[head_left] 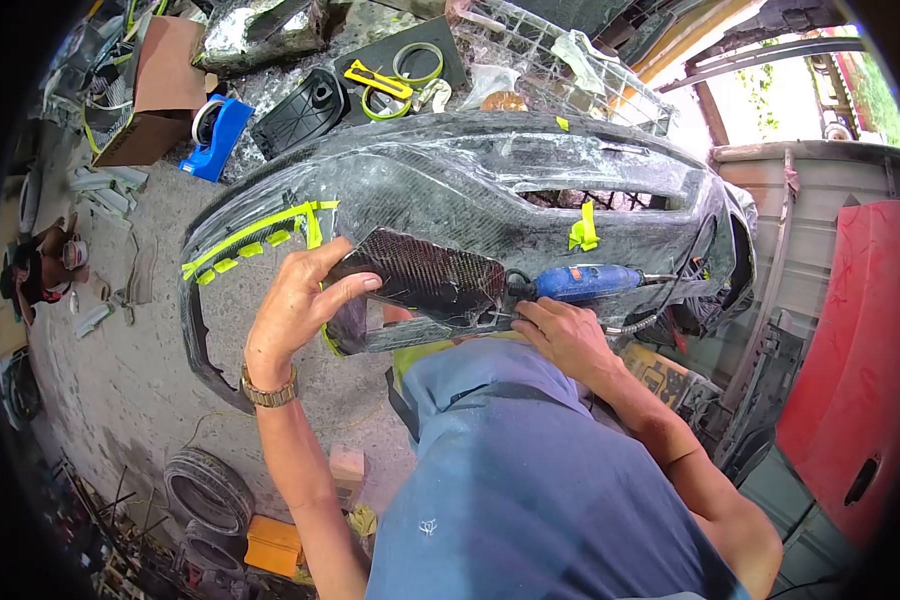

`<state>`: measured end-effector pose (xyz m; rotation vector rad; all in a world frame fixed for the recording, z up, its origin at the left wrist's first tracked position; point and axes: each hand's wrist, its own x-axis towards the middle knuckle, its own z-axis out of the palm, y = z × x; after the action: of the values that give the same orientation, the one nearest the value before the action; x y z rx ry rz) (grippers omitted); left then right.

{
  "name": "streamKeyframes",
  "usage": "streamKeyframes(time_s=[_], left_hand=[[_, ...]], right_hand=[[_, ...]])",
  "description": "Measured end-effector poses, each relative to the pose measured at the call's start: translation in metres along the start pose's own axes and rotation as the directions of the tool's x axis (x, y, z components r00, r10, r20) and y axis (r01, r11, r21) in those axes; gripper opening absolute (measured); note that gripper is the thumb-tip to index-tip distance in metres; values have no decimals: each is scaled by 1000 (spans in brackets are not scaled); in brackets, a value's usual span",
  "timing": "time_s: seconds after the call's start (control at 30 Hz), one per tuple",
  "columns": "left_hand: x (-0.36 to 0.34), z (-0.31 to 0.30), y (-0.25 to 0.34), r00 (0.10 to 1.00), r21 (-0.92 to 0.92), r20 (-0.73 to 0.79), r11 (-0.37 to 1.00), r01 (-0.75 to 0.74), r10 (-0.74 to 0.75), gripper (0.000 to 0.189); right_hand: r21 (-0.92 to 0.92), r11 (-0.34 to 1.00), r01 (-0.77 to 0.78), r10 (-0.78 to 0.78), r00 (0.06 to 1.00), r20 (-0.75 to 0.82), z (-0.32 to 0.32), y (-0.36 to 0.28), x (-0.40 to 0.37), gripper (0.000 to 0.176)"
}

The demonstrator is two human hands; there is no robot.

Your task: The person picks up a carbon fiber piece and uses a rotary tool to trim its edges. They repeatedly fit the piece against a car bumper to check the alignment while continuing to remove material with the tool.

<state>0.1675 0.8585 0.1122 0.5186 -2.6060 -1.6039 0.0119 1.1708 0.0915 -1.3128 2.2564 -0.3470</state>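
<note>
A dusty dark carbon-fibre car bumper [420,190] lies across the view in front of me. With the thumb on top, my left hand [305,295] grips the left end of a glossy woven carbon-fibre piece [425,272]. Beside that piece's right end, my right hand [570,340] has its fingers curled at the bumper's near edge; what they hold, if anything, is hidden. Just above these fingers a blue rotary tool [588,282] rests on the bumper, its dark head close to the carbon-fibre piece. Yellow-green tape [260,235] runs along the bumper's left part.
Behind the bumper lie a yellow cutter [378,80], tape rolls [417,63] and a blue tape dispenser [217,138]. A cardboard box [160,90] stands at the upper left. Tyres [210,490] lie at the lower left, and a red car panel [850,370] leans at the right.
</note>
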Motion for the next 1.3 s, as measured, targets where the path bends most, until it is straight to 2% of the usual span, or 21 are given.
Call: streamKeyframes(time_s=[0.1, 0.43, 0.6, 0.8, 0.9, 0.97, 1.13, 1.3], left_hand=[[-1, 0, 4, 999, 2, -24, 1000, -28, 28, 35], [-1, 1, 4, 999, -4, -16, 1000, -30, 30, 35], [0, 1, 4, 999, -9, -20, 999, -36, 36, 34], [0, 4, 2, 998, 20, -41, 999, -51, 52, 32], [-2, 4, -2, 996, 104, -58, 993, -63, 69, 31], [0, 2, 4, 999, 21, -17, 999, -38, 38, 31], [-1, 2, 0, 999, 29, -21, 999, -30, 31, 31], [-2, 1, -1, 1000, 12, -25, 1000, -6, 6, 30]], right_hand=[[-6, 1000, -13, 13, 999, 36, -1, -1, -1, 28], [-19, 998, -53, 53, 999, 8, -6, 0, -2, 29], [-59, 997, -40, 44, 997, 64, -2, -2, -6, 30], [-39, 998, -43, 45, 997, 63, -3, -3, -5, 31], [-40, 998, -52, 55, 995, 79, -3, -3, -4, 31], [-37, 998, -51, 53, 996, 75, -3, -4, -4, 31], [-43, 999, -23, 26, 997, 67, -1, -4, -4, 29], [-13, 998, -68, 68, 998, -9, -4, 2, 3, 28]])
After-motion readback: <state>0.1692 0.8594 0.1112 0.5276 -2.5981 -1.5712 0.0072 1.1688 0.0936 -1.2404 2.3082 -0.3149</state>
